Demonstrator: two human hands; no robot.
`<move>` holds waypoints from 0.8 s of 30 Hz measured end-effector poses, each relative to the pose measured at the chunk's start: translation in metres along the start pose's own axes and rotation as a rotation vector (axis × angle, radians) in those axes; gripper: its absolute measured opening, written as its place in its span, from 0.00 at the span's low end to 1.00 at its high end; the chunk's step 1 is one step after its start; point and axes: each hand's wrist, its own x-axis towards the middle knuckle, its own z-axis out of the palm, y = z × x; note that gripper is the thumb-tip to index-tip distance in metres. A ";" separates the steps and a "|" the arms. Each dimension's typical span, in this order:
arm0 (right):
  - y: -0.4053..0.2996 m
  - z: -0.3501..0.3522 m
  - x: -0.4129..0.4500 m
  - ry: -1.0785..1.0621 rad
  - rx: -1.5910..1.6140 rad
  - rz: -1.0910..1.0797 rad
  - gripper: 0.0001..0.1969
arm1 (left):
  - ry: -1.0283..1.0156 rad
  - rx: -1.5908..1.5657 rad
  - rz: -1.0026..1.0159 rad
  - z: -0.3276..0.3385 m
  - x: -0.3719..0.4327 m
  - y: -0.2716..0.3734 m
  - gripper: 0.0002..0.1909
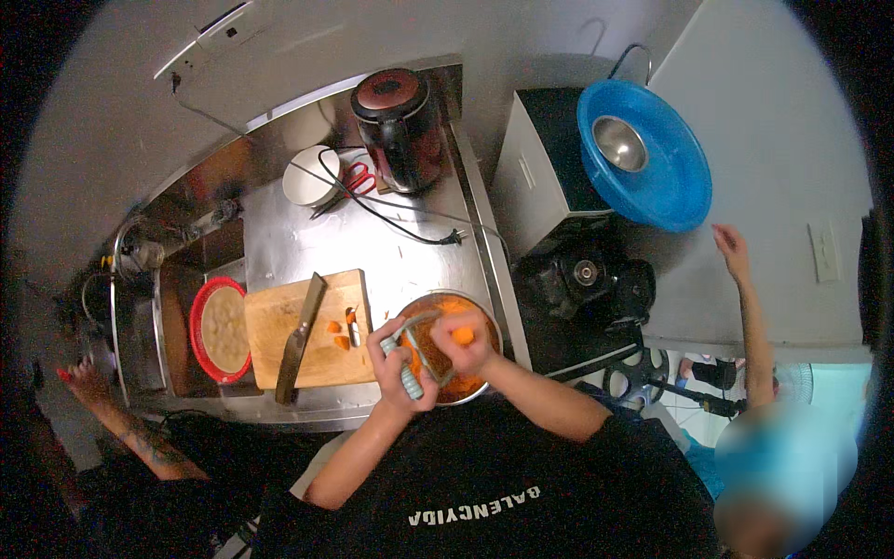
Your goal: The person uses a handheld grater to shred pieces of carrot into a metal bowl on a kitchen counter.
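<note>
My left hand (pixel 399 377) grips the ribbed pale-green handle (pixel 408 377) of a grater (pixel 434 360), which lies tilted over a round metal bowl (pixel 499 335). Orange shreds, apparently grated carrot (pixel 454 306), line the bowl. My right hand (pixel 469 353) holds an orange piece of carrot (pixel 463 336) against the grater face, partly hidden by my fingers. Left of the bowl is a wooden cutting board (pixel 269 335). A knife (pixel 299 339) lies across it, beside several small carrot chunks (pixel 341 343).
Behind are an electric kettle (pixel 401 140), a white bowl (pixel 307 182), red-handled scissors (pixel 360 180) and a loose plug (pixel 454 237). A red basin (pixel 199 328) sits in the sink. Right stand a gas stove (pixel 587 272) and a blue basin (pixel 677 189). Other people's hands (pixel 91 384) (pixel 732 251) reach in from both sides.
</note>
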 end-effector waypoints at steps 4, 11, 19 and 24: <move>-0.017 0.009 -0.004 -0.168 -0.123 -0.329 0.08 | 0.004 -0.037 -0.019 0.000 -0.003 0.005 0.12; -0.017 0.002 -0.006 -0.173 -0.095 -0.337 0.07 | 0.035 -0.060 -0.008 0.002 -0.002 0.003 0.12; -0.018 0.010 -0.006 -0.058 -0.175 -0.337 0.12 | 0.033 -0.031 -0.021 0.001 -0.002 0.002 0.11; -0.018 0.009 -0.009 -0.094 0.032 -0.344 0.06 | 0.030 -0.051 -0.053 0.003 0.000 0.002 0.12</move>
